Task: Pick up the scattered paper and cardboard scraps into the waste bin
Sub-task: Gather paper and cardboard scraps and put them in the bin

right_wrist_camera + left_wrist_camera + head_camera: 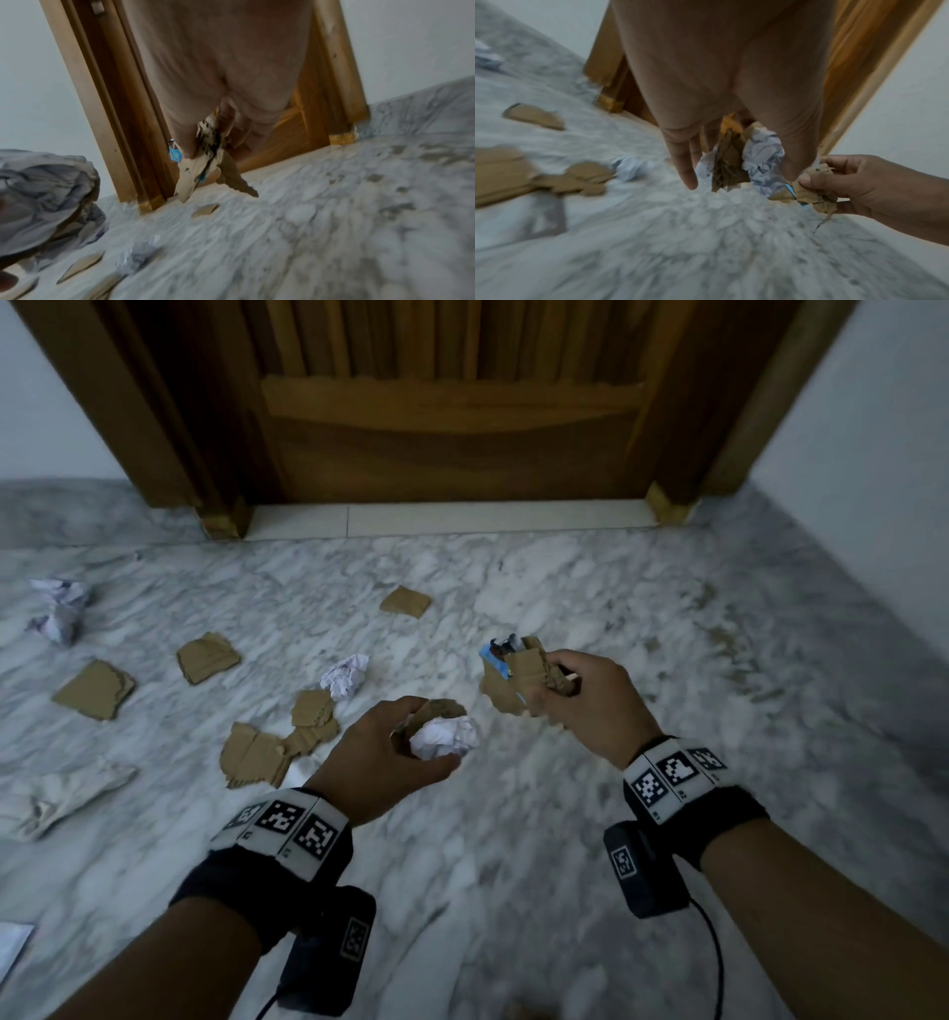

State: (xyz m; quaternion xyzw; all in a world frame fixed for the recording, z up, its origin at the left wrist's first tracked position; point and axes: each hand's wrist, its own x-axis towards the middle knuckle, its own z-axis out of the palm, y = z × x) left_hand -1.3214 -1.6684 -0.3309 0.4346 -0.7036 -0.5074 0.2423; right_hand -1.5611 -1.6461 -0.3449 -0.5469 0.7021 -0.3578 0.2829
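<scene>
My left hand [411,742] is curled round a crumpled white paper ball [444,737] and a cardboard scrap [436,708]; the left wrist view shows that paper ball [762,160] with cardboard [727,166] between the fingers. My right hand [560,688] grips a bunch of torn cardboard scraps [513,685] with a blue printed piece [495,660], also seen hanging as cardboard scraps [197,168] in the right wrist view. Both hands hover above the marble floor. Loose scraps lie to the left: a white paper ball [345,676] and several cardboard pieces [277,747]. No waste bin is in view.
A wooden door [452,403] and its frame stand ahead, white walls on both sides. More scraps lie further off: cardboard [405,602], cardboard [208,657], cardboard [95,690], crumpled paper [59,608], flattened paper [56,796], a white sheet corner [13,945].
</scene>
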